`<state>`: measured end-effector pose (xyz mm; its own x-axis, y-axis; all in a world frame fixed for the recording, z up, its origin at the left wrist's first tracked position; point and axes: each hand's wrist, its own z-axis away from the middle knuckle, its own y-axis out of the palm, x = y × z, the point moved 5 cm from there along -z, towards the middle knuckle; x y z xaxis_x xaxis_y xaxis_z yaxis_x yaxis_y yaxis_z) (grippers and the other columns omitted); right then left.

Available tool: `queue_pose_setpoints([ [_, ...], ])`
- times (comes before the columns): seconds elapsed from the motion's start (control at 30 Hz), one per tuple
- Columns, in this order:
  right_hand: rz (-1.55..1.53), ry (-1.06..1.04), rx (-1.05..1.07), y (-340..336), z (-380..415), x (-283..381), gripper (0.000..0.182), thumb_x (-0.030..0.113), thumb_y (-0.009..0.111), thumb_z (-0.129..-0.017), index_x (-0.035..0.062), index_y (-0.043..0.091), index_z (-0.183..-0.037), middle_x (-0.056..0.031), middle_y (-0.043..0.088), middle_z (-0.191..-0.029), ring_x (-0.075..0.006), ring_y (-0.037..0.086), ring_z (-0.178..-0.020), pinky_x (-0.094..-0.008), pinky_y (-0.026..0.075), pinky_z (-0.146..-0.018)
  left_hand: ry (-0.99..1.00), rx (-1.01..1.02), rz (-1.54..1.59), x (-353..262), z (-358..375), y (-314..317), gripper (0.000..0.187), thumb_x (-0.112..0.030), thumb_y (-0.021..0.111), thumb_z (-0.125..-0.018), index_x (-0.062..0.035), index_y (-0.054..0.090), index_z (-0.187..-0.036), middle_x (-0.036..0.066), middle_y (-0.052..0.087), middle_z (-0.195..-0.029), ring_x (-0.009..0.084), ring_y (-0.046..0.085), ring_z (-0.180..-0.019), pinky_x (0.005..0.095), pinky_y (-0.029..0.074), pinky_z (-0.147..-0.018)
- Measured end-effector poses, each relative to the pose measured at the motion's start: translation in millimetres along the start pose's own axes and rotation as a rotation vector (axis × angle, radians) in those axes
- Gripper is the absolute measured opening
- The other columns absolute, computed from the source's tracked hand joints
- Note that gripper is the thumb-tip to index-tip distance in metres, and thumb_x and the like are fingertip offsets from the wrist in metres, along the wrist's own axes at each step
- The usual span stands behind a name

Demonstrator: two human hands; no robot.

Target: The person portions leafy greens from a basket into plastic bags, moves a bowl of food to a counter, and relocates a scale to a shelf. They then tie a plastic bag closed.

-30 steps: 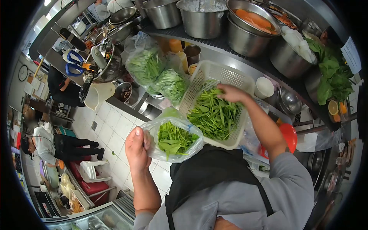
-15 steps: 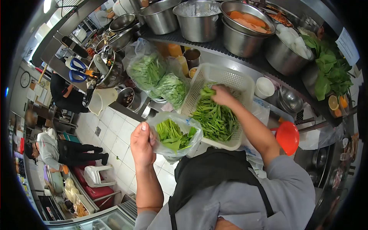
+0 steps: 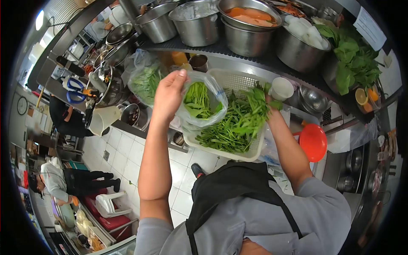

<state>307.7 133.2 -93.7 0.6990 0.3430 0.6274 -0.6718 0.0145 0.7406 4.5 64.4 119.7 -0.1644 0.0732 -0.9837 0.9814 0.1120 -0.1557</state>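
Note:
My left hand pinches the rim of a clear plastic bag that gapes upward. Cut green stems and leaves lie inside it. Below and to the right is a white perforated basket with a heap of leafy greens. At the basket's right side, my right hand is closed on a bunch of leafy greens, whose leaves hide most of the fingers.
Another bag of greens lies left of the basket. A white cup and a red plastic bowl are to the right. Steel pots line the shelf above. A co-worker bends over a counter at far left.
My left hand has lifted the bag up and over the basket's left part. My right hand has moved from the basket's middle to its right side, bringing up a bunch of greens.

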Motion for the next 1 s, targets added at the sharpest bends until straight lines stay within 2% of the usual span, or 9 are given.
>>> queue_pose_setpoints([
  [0.13,0.406,0.205,-0.018,49,76,-2,0.042,0.035,0.071,-0.084,0.0038,0.065,-0.111,-0.0098,0.068,-0.1,-0.0177,0.066,-0.083,-0.0314,0.056,-0.077,-0.018,0.061,-0.144,57,-20,46,0.033,-0.035,0.053,-0.1,-0.0066,0.069,-0.092,-0.007,0.048,-0.064,0.0045,0.035,-0.057,0.0229,0.028,-0.052],
  [0.2,0.586,0.281,0.242,42,60,-46,0.043,0.036,0.074,-0.081,0.0046,0.066,-0.109,-0.0087,0.068,-0.098,-0.0178,0.066,-0.084,-0.0337,0.056,-0.077,-0.063,0.111,-0.124,96,-22,75,0.034,-0.035,0.053,-0.099,-0.006,0.069,-0.093,-0.007,0.048,-0.065,0.0052,0.036,-0.058,0.0239,0.03,-0.053],
  [0.27,0.377,0.229,0.298,36,48,-81,0.038,0.035,0.068,-0.086,0.0052,0.065,-0.109,-0.0094,0.067,-0.101,-0.0176,0.066,-0.088,-0.0359,0.056,-0.078,-0.019,0.147,-0.239,115,-12,102,0.038,-0.034,0.052,-0.1,-0.0011,0.069,-0.099,0.003,0.065,-0.078,0.0118,0.053,-0.07,0.0285,0.045,-0.069],
  [0.33,0.216,0.263,0.229,38,29,-96,0.036,0.035,0.063,-0.09,0.005,0.064,-0.111,-0.0103,0.067,-0.104,-0.0182,0.065,-0.092,-0.0381,0.056,-0.078,-0.084,0.215,-0.281,112,5,120,0.04,-0.035,0.05,-0.101,0.0014,0.068,-0.101,0.008,0.07,-0.087,0.0147,0.06,-0.08,0.0304,0.048,-0.078],
  [0.5,0.38,0.176,-0.108,30,-3,-116,0.033,0.034,0.05,-0.098,0.0047,0.062,-0.109,-0.0135,0.066,-0.105,-0.0242,0.065,-0.09,-0.0425,0.057,-0.076,0.048,0.24,-0.203,96,34,142,0.04,-0.035,0.05,-0.1,-0.0006,0.068,-0.108,0.019,0.07,-0.093,0.0272,0.068,-0.088,0.0361,0.05,-0.08],
  [0.6,0.06,0.325,-0.154,44,-1,-90,0.032,0.034,0.051,-0.096,0.0058,0.063,-0.106,-0.0155,0.065,-0.107,-0.0276,0.064,-0.092,-0.0447,0.055,-0.074,0.045,0.228,-0.249,98,48,136,0.04,-0.035,0.05,-0.1,-0.0006,0.068,-0.11,0.02,0.07,-0.096,0.0288,0.069,-0.091,0.0352,0.05,-0.081],
  [0.73,0.843,0.106,-0.213,28,-36,-104,0.033,0.035,0.052,-0.092,0.0052,0.064,-0.102,-0.0165,0.064,-0.11,-0.0299,0.062,-0.099,-0.0439,0.052,-0.079,0.051,0.15,-0.192,104,49,121,0.04,-0.034,0.05,-0.101,0.0016,0.067,-0.11,0.018,0.07,-0.095,0.0242,0.067,-0.089,0.0328,0.049,-0.081],
  [0.8,1.372,-0.099,0.065,36,-33,-116,0.032,0.034,0.056,-0.089,0.0034,0.063,-0.096,-0.0144,0.064,-0.108,-0.0267,0.059,-0.102,-0.0391,0.048,-0.084,0.145,0.15,-0.227,80,52,135,0.039,-0.032,0.05,-0.102,0.0027,0.067,-0.11,0.012,0.071,-0.095,0.0156,0.063,-0.089,0.0294,0.048,-0.083],
  [1.0,0.244,-0.041,-0.259,14,-70,-127,0.027,0.028,0.054,-0.095,0.0051,0.065,-0.105,-0.0086,0.063,-0.106,-0.0222,0.059,-0.098,-0.0379,0.049,-0.081,-0.016,0.192,-0.197,105,45,111,0.038,-0.031,0.051,-0.102,0.0031,0.067,-0.106,0.009,0.071,-0.093,0.0135,0.062,-0.087,0.0286,0.048,-0.081],
])
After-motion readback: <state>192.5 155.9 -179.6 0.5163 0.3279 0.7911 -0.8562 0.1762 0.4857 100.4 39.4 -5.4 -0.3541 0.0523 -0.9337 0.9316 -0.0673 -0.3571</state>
